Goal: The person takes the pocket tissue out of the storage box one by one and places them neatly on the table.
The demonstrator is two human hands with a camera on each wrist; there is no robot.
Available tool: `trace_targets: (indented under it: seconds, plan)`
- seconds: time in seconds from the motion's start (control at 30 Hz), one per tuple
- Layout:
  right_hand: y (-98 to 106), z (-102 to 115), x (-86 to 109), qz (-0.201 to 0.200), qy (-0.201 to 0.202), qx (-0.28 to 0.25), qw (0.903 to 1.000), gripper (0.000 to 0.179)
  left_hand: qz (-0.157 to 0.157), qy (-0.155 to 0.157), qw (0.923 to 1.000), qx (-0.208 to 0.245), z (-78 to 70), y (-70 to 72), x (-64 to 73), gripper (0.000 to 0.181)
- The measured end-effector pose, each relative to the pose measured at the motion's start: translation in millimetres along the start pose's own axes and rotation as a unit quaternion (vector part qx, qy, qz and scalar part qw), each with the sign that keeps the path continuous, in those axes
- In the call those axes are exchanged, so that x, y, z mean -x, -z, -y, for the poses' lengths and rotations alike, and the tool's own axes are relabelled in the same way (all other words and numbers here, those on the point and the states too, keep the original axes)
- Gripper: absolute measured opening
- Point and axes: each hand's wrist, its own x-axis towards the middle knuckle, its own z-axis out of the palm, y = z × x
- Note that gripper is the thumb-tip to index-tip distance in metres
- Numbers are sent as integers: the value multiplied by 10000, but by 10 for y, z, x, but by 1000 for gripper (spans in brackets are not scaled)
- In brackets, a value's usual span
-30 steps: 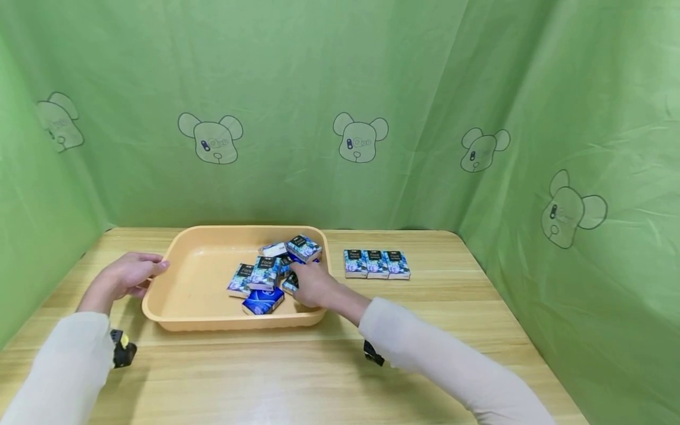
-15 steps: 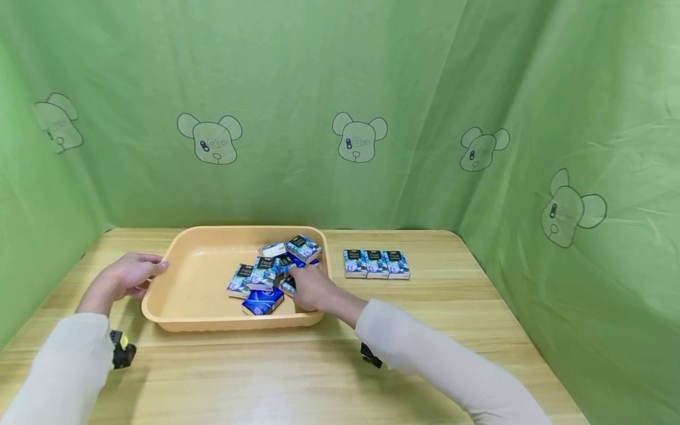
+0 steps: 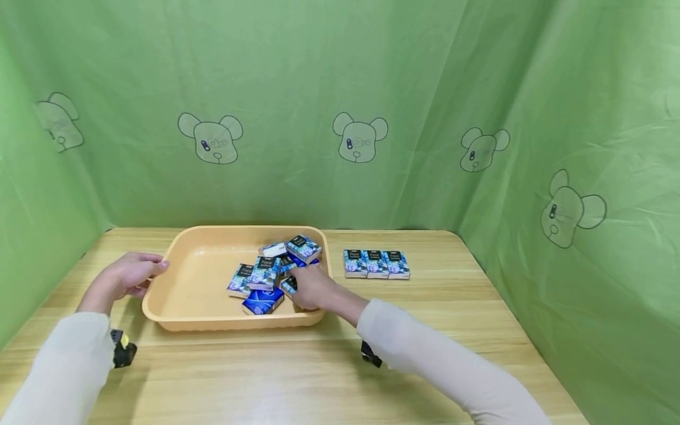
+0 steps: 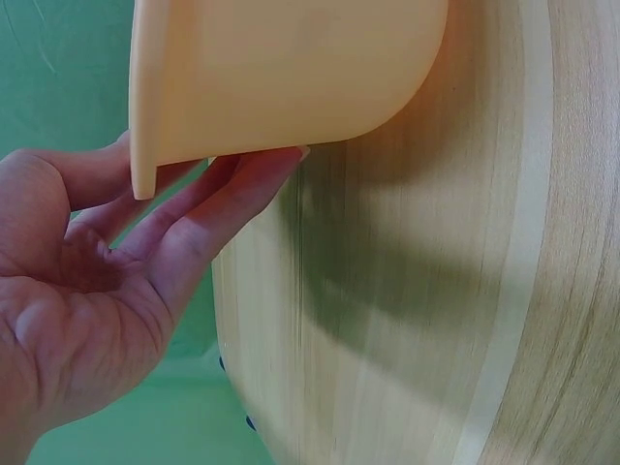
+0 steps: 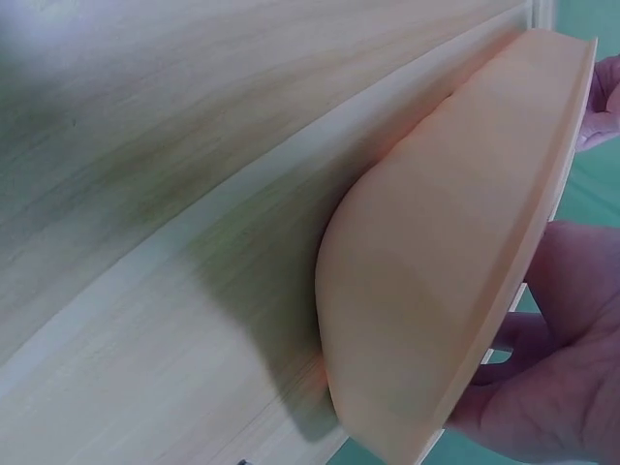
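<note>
Packet [image 3: 288,286] at lower centre lies just frame-left of my nearer right hand [image 3: 313,287], whose grip I can't tell; my left hand [image 3: 127,274] pinches the tray [image 3: 212,324].

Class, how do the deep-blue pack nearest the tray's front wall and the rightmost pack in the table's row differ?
The deep-blue pack lies in the tray; the rightmost pack lies on the table. The deep-blue pack bears pale curves; the rightmost pack, flowers and a dark panel. The deep-blue pack is partly hidden; the rightmost pack's top is fully visible. Both are box-shaped.
</note>
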Motion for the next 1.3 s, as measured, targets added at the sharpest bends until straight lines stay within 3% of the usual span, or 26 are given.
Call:
trace_targets:
  seconds: [1.3]
  plan:
    - [2, -22, -33, 64, 32, 78, 9999, 60, 4, 0, 10000, -4, -18, -7, 18, 70]
